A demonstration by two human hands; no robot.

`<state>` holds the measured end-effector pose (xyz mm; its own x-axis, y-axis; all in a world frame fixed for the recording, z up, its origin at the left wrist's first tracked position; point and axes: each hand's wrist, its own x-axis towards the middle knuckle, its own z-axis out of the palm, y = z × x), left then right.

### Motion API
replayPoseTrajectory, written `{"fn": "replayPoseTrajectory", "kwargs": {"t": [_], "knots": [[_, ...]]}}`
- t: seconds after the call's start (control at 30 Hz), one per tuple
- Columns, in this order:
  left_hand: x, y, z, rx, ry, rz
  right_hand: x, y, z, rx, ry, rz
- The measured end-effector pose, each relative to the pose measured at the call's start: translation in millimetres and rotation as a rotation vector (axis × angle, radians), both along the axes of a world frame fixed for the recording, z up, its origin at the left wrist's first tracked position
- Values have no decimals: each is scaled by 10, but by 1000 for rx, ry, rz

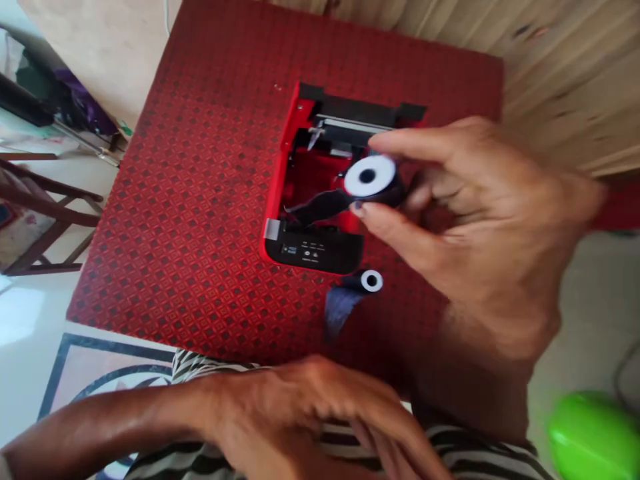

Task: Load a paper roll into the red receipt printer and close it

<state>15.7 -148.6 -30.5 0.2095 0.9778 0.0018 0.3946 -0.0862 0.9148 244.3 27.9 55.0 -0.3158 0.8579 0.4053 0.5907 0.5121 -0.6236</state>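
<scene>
My right hand (480, 227) is closed on a black ribbon roll with a white core (370, 177), pinched between thumb and fingers just above an open red and black printer (280, 180). A dark strip of ribbon (320, 205) trails from the roll into the printer's cavity. A second small roll with a white core (371, 281) lies on the red cloth in front of the printer, loose dark ribbon (340, 307) beside it. My left hand (310, 413) is low at the table's near edge, blurred, fingers stretched toward the right, holding nothing I can see.
The printer sits on a table covered with a red patterned cloth (190, 200). A wooden chair (45, 213) stands to the left. A bright green object (593, 437) is at the lower right. Wooden boards (560, 60) lie behind the table.
</scene>
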Motion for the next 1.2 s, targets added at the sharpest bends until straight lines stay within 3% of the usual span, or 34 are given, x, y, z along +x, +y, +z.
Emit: {"fn": "replayPoseTrajectory", "kwargs": {"t": [0.07, 0.17, 0.3, 0.37, 0.47, 0.6, 0.77, 0.83, 0.93, 1.03, 1.1, 1.2], "knots": [[179, 411, 345, -10, -66, -70, 207, 46, -48, -18, 125, -69], [161, 523, 604, -107, -191, -171, 511, 174, -349, -89, 317, -222], [-22, 509, 489, -356, -461, -312, 757, 316, -990, -224, 443, -359], [-71, 496, 402, -406, -507, -267, 776, 325, -1250, -279, 488, -380], [-93, 470, 328, -457, -538, -158, 735, 286, -1450, -360, 531, -382], [-65, 515, 300, -474, -601, -60, 696, 263, -1507, -394, 522, -381], [-86, 645, 308, -336, -563, 12, 787, 192, -1512, -350, 481, -375], [-134, 674, 330, -280, -547, 85, 878, 32, -1410, -305, 431, -414], [-221, 721, 370, -246, -573, 200, 1008, -365, -1106, -274, 347, -478], [-295, 825, 361, -154, -570, 322, 1013, -773, -842, -465, 242, -340], [-333, 927, 299, -3, -527, 427, 921, -948, -827, -560, 225, -229], [-397, 1094, 138, 242, -312, 487, 707, -1034, -1026, -508, 240, -196]]}}
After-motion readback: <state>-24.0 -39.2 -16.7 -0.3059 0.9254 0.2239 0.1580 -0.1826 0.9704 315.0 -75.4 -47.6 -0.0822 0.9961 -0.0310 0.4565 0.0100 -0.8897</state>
